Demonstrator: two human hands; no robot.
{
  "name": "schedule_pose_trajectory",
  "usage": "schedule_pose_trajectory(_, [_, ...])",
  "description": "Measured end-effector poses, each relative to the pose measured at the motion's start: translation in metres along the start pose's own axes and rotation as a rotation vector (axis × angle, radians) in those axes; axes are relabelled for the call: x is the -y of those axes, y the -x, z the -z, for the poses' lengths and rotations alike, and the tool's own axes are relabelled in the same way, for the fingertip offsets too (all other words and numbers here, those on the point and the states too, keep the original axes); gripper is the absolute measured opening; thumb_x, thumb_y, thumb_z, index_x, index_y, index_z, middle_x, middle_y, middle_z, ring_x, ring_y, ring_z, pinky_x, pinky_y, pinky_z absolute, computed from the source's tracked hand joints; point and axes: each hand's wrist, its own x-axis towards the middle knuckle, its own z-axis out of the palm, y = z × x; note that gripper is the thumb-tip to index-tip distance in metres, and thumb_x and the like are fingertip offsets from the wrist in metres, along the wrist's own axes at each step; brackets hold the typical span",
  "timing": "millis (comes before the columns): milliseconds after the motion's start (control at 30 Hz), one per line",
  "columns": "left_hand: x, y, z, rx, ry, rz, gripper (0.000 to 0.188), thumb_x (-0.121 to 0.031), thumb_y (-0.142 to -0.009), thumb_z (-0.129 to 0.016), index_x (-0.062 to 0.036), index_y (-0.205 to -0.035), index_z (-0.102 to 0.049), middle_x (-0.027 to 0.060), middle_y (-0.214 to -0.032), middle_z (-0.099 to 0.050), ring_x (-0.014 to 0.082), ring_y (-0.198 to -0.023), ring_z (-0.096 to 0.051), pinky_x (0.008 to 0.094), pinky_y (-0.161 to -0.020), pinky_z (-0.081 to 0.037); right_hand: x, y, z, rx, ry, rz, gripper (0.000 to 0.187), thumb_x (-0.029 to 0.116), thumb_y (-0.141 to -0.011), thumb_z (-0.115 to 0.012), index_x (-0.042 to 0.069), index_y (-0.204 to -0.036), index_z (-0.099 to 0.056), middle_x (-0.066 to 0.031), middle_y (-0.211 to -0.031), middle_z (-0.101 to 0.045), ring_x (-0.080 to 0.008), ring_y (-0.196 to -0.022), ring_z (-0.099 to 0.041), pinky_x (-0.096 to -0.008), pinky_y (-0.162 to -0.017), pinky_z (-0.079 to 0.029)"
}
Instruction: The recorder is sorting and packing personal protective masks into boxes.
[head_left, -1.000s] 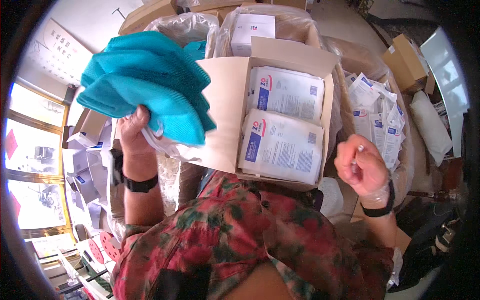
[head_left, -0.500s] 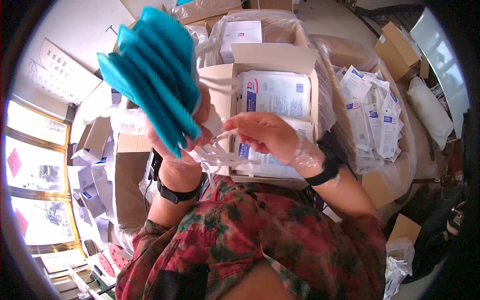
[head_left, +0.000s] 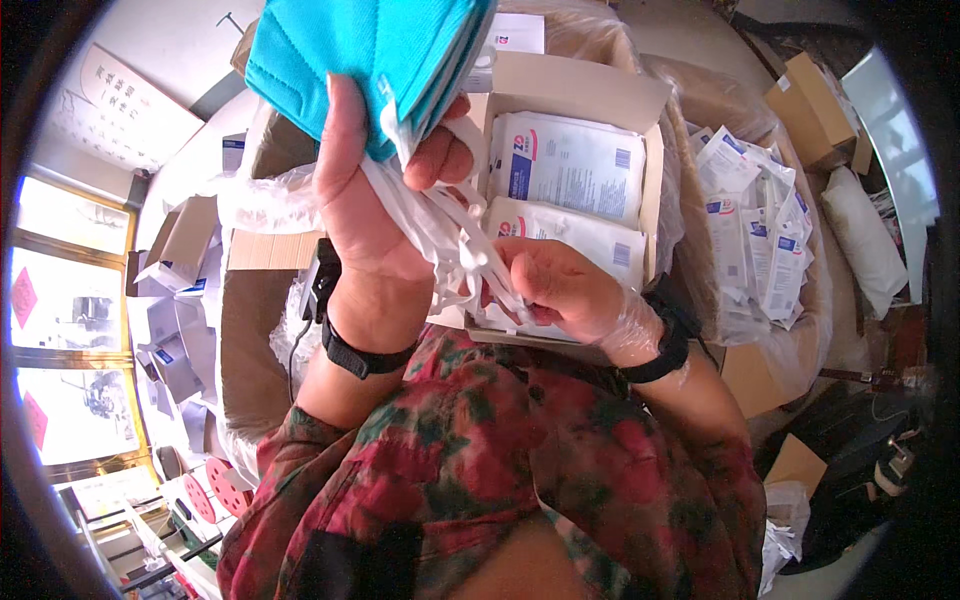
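Note:
My left hand (head_left: 375, 215) is closed round the lower end of a stack of teal folded face masks (head_left: 345, 60), thumb on the near face and fingers behind. White ear loops (head_left: 425, 225) hang in a bunch from the masks across the palm. My right hand (head_left: 565, 285) pinches the lower ends of these loops and holds them to the right. Behind my hands stands an open white carton (head_left: 655, 150). Two stacks of flat white packets show in it, a far packet (head_left: 575, 165) and a near packet (head_left: 590, 240), the near one partly covered by my right hand.
On the right stands a plastic-lined box (head_left: 815, 300) with many loose white packets (head_left: 755, 220). A white bag (head_left: 865, 240) and a brown carton (head_left: 815, 115) lie beyond it. Left of me are a large cardboard box (head_left: 250, 340) and several folded white cartons (head_left: 180, 370).
The mask stack has moved up and right and turned its flat face toward me. My right hand has closed on the ear loops and shifted slightly right and down.

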Motion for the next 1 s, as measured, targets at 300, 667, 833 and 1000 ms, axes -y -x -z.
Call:
schedule_pose_trajectory(300, [0.001, -0.007, 0.001, -0.084, -0.069, -0.047, 0.052, -0.044, -0.097, -0.043, 0.0052, -0.108, -0.058, 0.0192, -0.091, -0.066, 0.0130, -0.051, -0.051, 0.0261, -0.056, -0.042, 0.000, -0.003, -0.009, 0.120, -0.117, -0.087, 0.029, 0.032, -0.092, -0.061, 0.005, -0.104, -0.062, 0.0026, -0.084, -0.058, -0.0067, -0.078, -0.052, -0.0230, -0.068, -0.042])
schedule_pose_trajectory(667, [-0.019, -0.009, 0.013, -0.023, -0.108, -0.056, 0.051, -0.042, -0.098, -0.039, 0.0056, -0.109, -0.056, 0.0218, -0.092, -0.065, 0.0126, -0.050, -0.053, 0.0258, -0.054, -0.043, 0.017, 0.012, 0.001, 0.021, -0.196, -0.166, 0.029, 0.033, -0.094, -0.057, 0.004, -0.094, -0.062, 0.0011, -0.073, -0.059, -0.0024, -0.054, -0.046, -0.0155, -0.047, -0.033])
schedule_pose_trajectory(833, [-0.055, -0.007, 0.017, -0.012, -0.262, -0.030, 0.050, -0.042, -0.099, -0.038, 0.0045, -0.108, -0.055, 0.0193, -0.086, -0.063, 0.0066, -0.043, -0.048, 0.0187, -0.044, -0.039, 0.020, 0.027, 0.007, 0.028, -0.072, -0.203, 0.028, 0.031, -0.095, -0.057, 0.004, -0.091, -0.062, 0.0018, -0.068, -0.054, -0.0032, -0.056, -0.046, -0.0172, -0.049, -0.035])
schedule_pose_trajectory(1000, [-0.083, 0.000, 0.010, 0.098, -0.257, -0.012, 0.044, -0.034, -0.102, -0.035, 0.0053, -0.110, -0.053, 0.0185, -0.086, -0.059, 0.0057, -0.047, -0.052, 0.0180, -0.047, -0.044, 0.029, 0.051, 0.027, 0.031, 0.099, -0.226, 0.030, 0.033, -0.095, -0.055, 0.005, -0.088, -0.062, 0.0033, -0.068, -0.053, -0.0021, -0.058, -0.046, -0.0174, -0.051, -0.036])
